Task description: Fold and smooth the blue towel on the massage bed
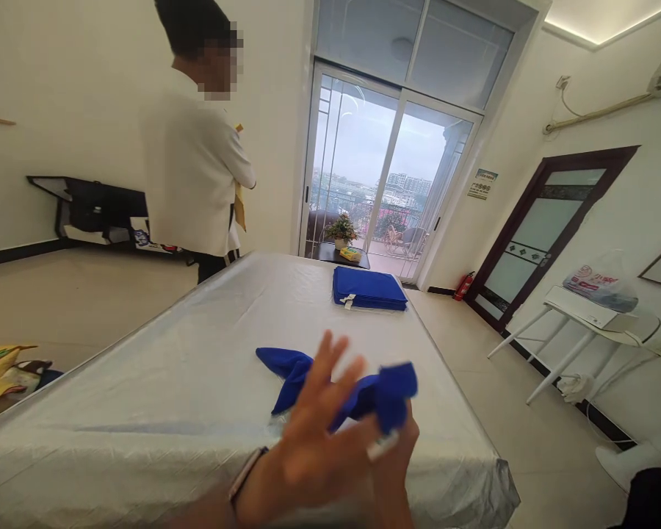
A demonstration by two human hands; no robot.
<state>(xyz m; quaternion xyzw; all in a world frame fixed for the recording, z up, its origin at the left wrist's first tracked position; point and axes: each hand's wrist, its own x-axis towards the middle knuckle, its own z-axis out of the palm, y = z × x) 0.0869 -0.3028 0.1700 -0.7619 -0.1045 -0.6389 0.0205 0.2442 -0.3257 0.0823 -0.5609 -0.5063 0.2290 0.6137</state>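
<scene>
A blue cloth (291, 371) lies bunched across the near part of the covered table (187, 353), with one end lifted. My right hand (399, 448) is closed around that raised end, and a bit of white, perhaps a label, shows by the fingers. In front of the cloth, my left hand (322, 433) has its fingers stretched out and apart, slightly blurred, with its thumb close to the right hand. It hides the middle of the cloth. Farther back on the table is a stack of folded blue cloths (369, 286) with a white tag hanging at its front.
A person (192, 162) in a white top stands beyond the table's left side. On the right, a white side table (589, 316) bears a box and a plastic bag (600, 283). A small dark table with a potted plant (341, 231) stands by the glass doors.
</scene>
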